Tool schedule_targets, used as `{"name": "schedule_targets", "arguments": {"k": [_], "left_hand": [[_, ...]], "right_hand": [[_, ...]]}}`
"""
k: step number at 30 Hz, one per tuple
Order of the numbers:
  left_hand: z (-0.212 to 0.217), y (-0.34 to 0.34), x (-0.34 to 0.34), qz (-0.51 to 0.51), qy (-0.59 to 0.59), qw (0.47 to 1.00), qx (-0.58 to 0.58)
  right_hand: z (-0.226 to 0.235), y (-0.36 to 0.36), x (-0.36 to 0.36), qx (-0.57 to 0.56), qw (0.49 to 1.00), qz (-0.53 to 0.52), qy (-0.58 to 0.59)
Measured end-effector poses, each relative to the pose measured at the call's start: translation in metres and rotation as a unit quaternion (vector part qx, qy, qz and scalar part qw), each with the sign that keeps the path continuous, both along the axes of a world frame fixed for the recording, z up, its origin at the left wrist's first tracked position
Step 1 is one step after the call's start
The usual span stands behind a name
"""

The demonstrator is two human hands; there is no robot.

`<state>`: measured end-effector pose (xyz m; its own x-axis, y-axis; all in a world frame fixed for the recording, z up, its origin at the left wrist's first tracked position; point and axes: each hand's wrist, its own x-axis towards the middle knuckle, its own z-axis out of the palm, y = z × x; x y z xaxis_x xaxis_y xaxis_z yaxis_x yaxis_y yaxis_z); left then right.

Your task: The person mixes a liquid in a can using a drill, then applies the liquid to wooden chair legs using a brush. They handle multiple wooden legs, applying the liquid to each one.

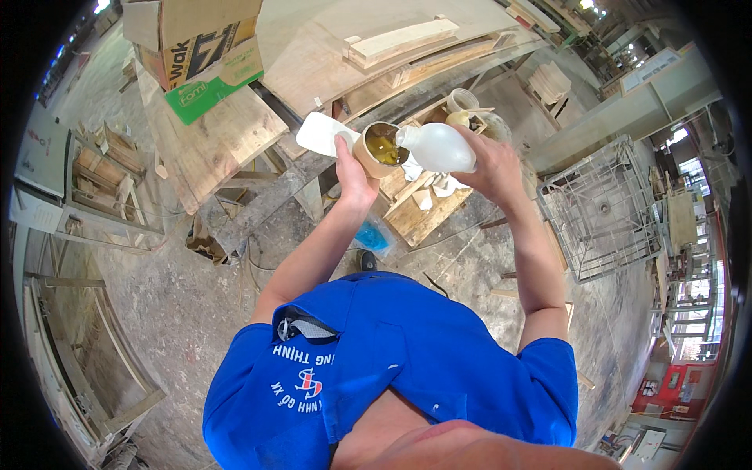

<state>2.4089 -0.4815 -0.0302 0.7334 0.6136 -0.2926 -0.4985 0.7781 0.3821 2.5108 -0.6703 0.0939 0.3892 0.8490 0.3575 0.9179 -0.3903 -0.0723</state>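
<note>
My left hand (355,174) is wrapped round a tan, round tub (363,154), tipped so that its open mouth faces me. Inside it lies a yellowish-brown substance. A flat white piece (319,133) sticks out to the left beside the same hand; whether the fingers also grip it, I cannot tell. From the right, my right hand (492,166) grips a translucent white plastic bottle (440,147). The bottle is tilted on its side, its neck at the tub's rim. No flow of liquid can be made out.
A small wooden stand (419,223) below my hands bears white scraps, with a clear cup (462,99) behind. A plywood table (211,145) with a cardboard box (192,47) stands left, a wire rack (599,207) right. A blue plastic bag (371,236) lies near my foot.
</note>
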Motion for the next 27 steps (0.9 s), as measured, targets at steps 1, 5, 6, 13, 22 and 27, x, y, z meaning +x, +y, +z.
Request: {"name": "schedule_targets", "arguments": {"k": [1, 5, 6, 13, 22, 27], "left_hand": [[0.002, -0.002, 0.000, 0.003, 0.003, 1.000, -0.004], [0.004, -0.005, 0.002, 0.021, -0.010, 1.000, -0.015], [0.002, -0.004, 0.002, 0.027, -0.019, 0.999, -0.018], [0.016, -0.014, 0.006, 0.061, -0.017, 0.998, -0.023], [0.013, 0.000, 0.012, 0.079, -0.066, 0.995, 0.016], [0.025, 0.003, 0.013, 0.152, -0.049, 0.982, 0.103]], "right_hand": [[-0.003, -0.001, -0.002, 0.017, 1.000, -0.005, 0.025], [-0.012, -0.001, -0.013, 0.061, 0.989, -0.034, 0.129], [-0.015, 0.001, -0.017, 0.079, 0.984, -0.038, 0.157], [-0.032, 0.003, -0.031, 0.108, 0.939, -0.113, 0.305], [-0.032, 0.009, -0.037, 0.093, 0.939, -0.134, 0.302], [-0.032, 0.009, -0.037, 0.056, 0.959, -0.133, 0.244]]}}
